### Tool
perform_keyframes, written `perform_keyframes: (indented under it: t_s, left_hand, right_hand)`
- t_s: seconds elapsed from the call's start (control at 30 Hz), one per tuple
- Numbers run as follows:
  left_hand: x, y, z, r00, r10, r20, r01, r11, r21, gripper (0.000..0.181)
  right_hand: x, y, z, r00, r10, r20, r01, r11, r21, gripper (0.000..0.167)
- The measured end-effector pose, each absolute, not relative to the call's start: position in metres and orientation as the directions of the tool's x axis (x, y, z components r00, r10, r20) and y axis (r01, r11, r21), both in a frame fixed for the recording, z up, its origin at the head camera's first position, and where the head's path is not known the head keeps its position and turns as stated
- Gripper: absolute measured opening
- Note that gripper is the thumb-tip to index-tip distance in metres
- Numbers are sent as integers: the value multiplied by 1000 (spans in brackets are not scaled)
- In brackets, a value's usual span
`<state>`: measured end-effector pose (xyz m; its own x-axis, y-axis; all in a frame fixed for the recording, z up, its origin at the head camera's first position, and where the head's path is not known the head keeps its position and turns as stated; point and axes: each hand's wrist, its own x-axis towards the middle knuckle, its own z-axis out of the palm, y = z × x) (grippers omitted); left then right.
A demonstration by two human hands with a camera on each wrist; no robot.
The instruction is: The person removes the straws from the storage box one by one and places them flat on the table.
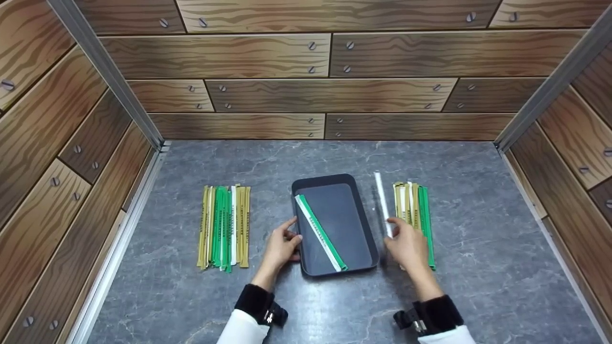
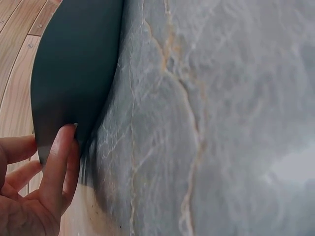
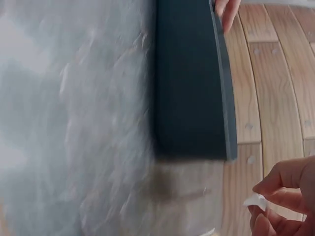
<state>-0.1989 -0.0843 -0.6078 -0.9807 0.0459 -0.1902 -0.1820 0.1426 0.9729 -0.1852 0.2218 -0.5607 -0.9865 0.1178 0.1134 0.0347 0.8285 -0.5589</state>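
A dark rectangular tray (image 1: 334,229) stands mid-table in the head view, with a green paper-wrapped stick (image 1: 315,224) and a white one (image 1: 318,234) lying side by side diagonally in it. My left hand (image 1: 279,244) grips the tray's left wall between thumb and fingers; the left wrist view shows the same hold on the tray wall (image 2: 78,64). Between the tray and the right-hand bundle, my right hand (image 1: 407,242) pinches the near end of a white stick (image 1: 381,196). Only that stick's white tip (image 3: 256,201) shows in the right wrist view.
To the left lies a bundle of gold, green and white wrapped sticks (image 1: 224,227). Another bundle (image 1: 423,210) lies at the right, partly behind my right hand. Wood-patterned walls (image 1: 267,95) enclose the grey marbled table (image 1: 158,286) at the back and sides.
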Motion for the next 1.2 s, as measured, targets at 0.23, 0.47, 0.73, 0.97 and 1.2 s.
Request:
perform_keyframes:
  t_s: [0.23, 0.47, 0.73, 0.97, 1.2]
  left_hand:
    - [-198, -84, -607, -983, 43, -180, -172, 156, 973, 58]
    - [-198, -84, -606, -981, 50, -188, -179, 147, 973, 58]
    - [-198, -84, -605, -978, 54, -199, -189, 150, 970, 59]
    - [-198, -84, -605, -979, 52, -199, -189, 157, 969, 58]
    - [-198, -84, -604, -978, 49, -203, -193, 165, 967, 58]
  right_hand:
    - [-182, 238, -572, -984, 169, 62, 113, 846, -522, 45]
    - [-183, 239, -582, -985, 165, 40, 128, 874, -469, 43]
    - [-183, 233, -582, -977, 204, 68, 151, 876, -458, 41]
    - [-186, 213, -575, -937, 140, 320, -34, 874, -484, 31]
    - [-186, 180, -571, -948, -30, 317, -202, 826, -526, 30]
